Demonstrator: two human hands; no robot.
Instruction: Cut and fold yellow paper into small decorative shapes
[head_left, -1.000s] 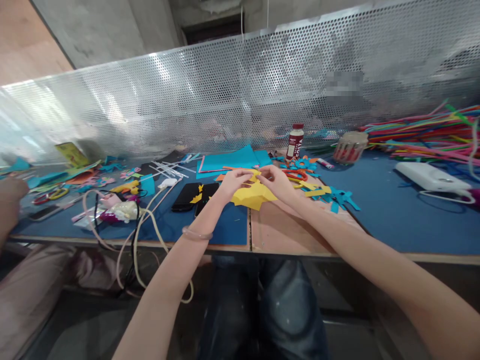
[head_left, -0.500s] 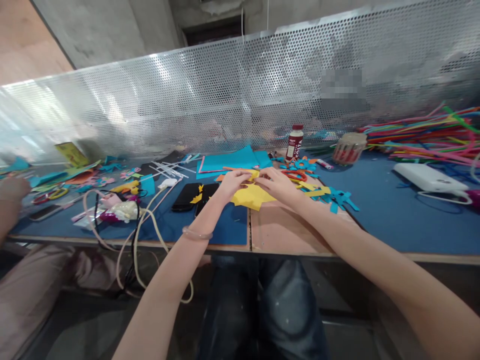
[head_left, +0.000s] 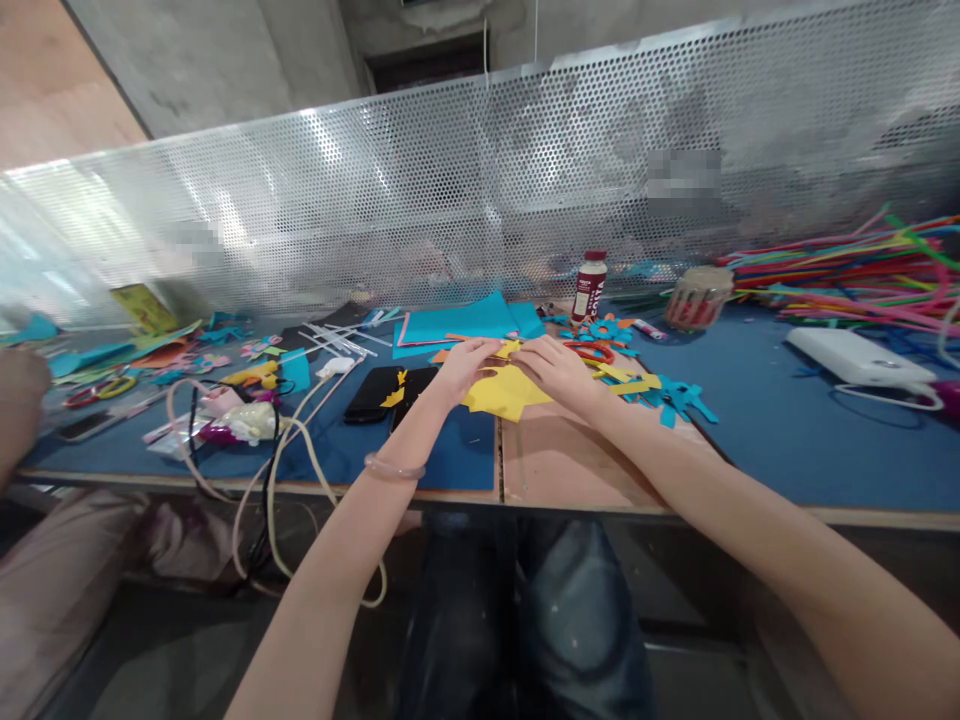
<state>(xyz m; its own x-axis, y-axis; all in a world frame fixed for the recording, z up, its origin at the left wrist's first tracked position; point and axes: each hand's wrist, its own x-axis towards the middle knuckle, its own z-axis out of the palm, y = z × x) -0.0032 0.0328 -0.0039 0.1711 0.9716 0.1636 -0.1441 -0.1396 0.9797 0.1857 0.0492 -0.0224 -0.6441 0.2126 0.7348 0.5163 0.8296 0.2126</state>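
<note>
Left hand (head_left: 469, 362), right hand (head_left: 559, 368): both grips pinch the far edge of the yellow paper (head_left: 504, 395), which lies flat on the desk (head_left: 570, 465) beneath them. The sheet looks creased but only part-shaped. Orange scissors (head_left: 592, 350) just beyond; cut blue scraps (head_left: 679, 400) to the right.

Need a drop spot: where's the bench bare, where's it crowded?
Free: the wood panel between the yellow paper and the near edge; the blue mat between the teal scraps and the white power bank. Crowded: left, around the cables and black phones; behind the paper, scissors and bottle.
</note>
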